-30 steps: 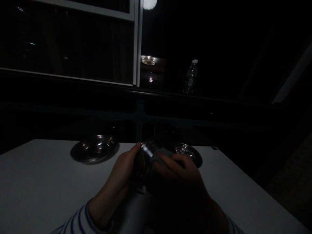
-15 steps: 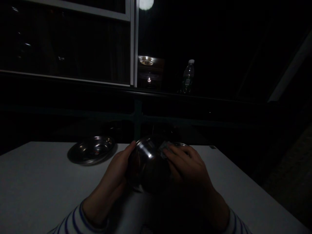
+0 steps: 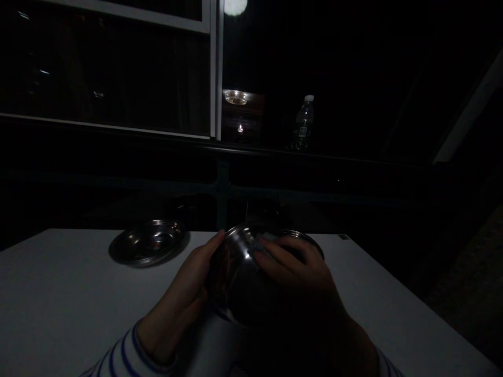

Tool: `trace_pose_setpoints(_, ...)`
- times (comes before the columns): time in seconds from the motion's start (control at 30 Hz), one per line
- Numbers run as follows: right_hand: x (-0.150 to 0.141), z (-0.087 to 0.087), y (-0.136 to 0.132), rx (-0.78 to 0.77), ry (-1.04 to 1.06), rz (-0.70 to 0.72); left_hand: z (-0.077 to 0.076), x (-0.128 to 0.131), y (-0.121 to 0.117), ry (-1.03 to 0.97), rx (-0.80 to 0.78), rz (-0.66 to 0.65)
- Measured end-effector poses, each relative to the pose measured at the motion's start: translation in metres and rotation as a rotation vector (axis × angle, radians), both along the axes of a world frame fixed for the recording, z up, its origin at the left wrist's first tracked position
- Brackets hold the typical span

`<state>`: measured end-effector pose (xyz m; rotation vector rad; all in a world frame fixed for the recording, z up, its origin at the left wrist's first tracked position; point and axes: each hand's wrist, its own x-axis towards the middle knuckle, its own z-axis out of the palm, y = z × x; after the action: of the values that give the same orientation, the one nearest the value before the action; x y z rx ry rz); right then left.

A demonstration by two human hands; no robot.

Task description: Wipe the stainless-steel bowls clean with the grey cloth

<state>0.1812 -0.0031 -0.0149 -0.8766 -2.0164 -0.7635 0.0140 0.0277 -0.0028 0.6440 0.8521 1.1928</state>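
Note:
The room is very dark. My left hand grips the left side of a shiny steel bowl, holding it tilted above the white table. My right hand lies over the bowl's outer surface with its fingers pressed on a small pale cloth or pad, most of which is hidden. Striped sleeves cover both of my wrists.
A steel plate rests on the table at the back left. The rim of another steel dish shows just behind my right hand. Beyond the table runs a dark ledge with a water bottle on it and window frames above.
My right hand has slid over the bowl's surface with the pad, up and then back down. The bowl has shifted slightly in my left hand. The view has barely moved.

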Motion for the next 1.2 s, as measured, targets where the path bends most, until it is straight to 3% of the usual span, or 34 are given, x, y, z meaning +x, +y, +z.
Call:
trace_pose_setpoints(0.1, -0.014, -0.003, -0.006, 0.078, -0.068, 0.051, -0.007, 0.002, -0.001, 0.040, 0.008, -0.032)
trace_pose_setpoints(0.23, -0.015, -0.004, -0.005, 0.045, -0.094, 0.067, -0.009, 0.001, -0.001, 0.057, 0.027, -0.018)
trace_pose_setpoints(0.47, 0.020, 0.007, 0.006, -0.133, 0.047, 0.039, 0.008, 0.001, -0.003, -0.011, -0.055, 0.018)
trace_pose_setpoints(0.77, 0.031, 0.013, 0.004, -0.107, 0.107, 0.094, 0.015, -0.011, 0.000, -0.127, -0.013, 0.125)
trace_pose_setpoints(0.97, 0.028, 0.011, 0.006, -0.074, 0.049, 0.077, 0.014, -0.008, -0.001, -0.095, -0.043, 0.050)
trace_pose_setpoints(1.07, 0.022, 0.008, 0.007, -0.058, -0.050, 0.049, 0.009, -0.004, -0.001, -0.055, -0.059, -0.003)
trace_pose_setpoints(1.2, 0.011, 0.001, 0.005, -0.061, -0.032, 0.022, 0.000, -0.002, 0.000, 0.031, -0.025, -0.027)
